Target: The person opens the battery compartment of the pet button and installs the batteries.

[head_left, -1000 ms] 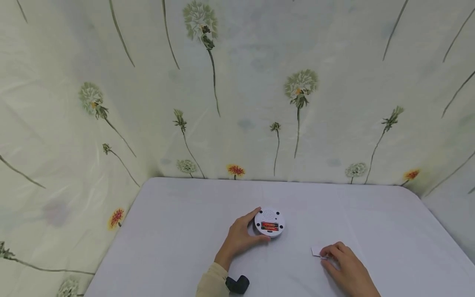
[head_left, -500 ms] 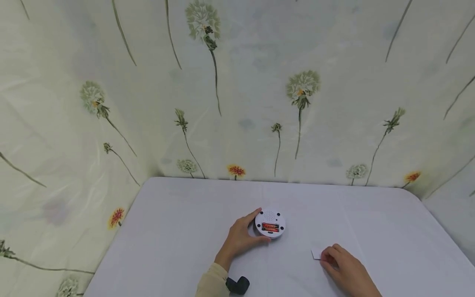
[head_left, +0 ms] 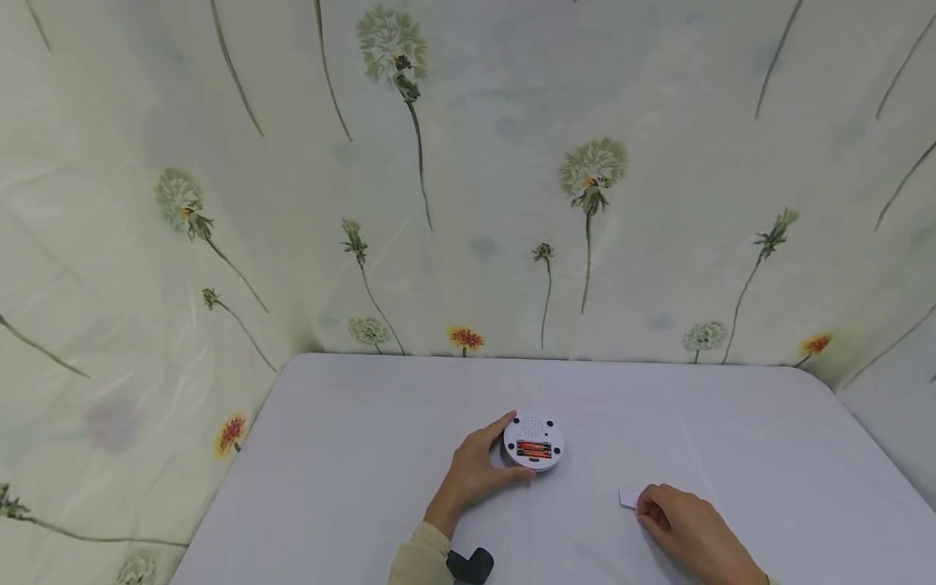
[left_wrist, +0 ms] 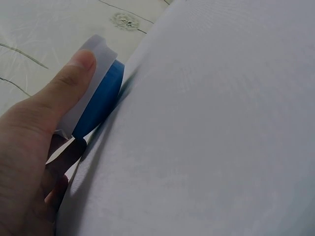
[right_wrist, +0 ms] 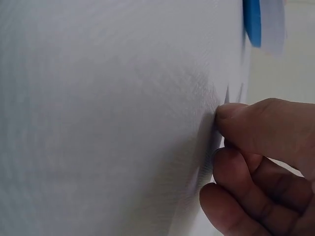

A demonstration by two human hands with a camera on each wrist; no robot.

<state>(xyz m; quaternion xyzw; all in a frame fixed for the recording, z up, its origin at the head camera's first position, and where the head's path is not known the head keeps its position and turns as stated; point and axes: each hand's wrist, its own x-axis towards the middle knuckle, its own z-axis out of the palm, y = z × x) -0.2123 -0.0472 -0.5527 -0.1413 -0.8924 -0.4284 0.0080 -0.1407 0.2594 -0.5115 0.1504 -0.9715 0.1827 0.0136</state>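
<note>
A round white battery-powered device (head_left: pixel 533 426) lies with its perforated underside up, showing small black feet and an uncovered compartment with red batteries (head_left: pixel 534 449). My left hand (head_left: pixel 471 478) grips its rim between thumb and fingers. The left wrist view shows the device's blue lower half (left_wrist: pixel 102 101) right against the tabletop. To the right, my right hand (head_left: pixel 686 522) pinches a small flat white battery cover (head_left: pixel 626 497) close over the table. Most of that cover is hidden behind the fingertips. In the right wrist view, the thumb (right_wrist: pixel 236 112) and curled fingers point down at the cloth.
A white cloth covers the table (head_left: pixel 366 406). Near my left wrist is a black angled object (head_left: pixel 471 565). Behind the table's far edge hangs a flower-printed curtain (head_left: pixel 483 162), which also runs along both sides.
My right hand has shifted slightly to the right with the battery cover, its fingers drawn closer together. The left hand and the device have stayed nearly still.
</note>
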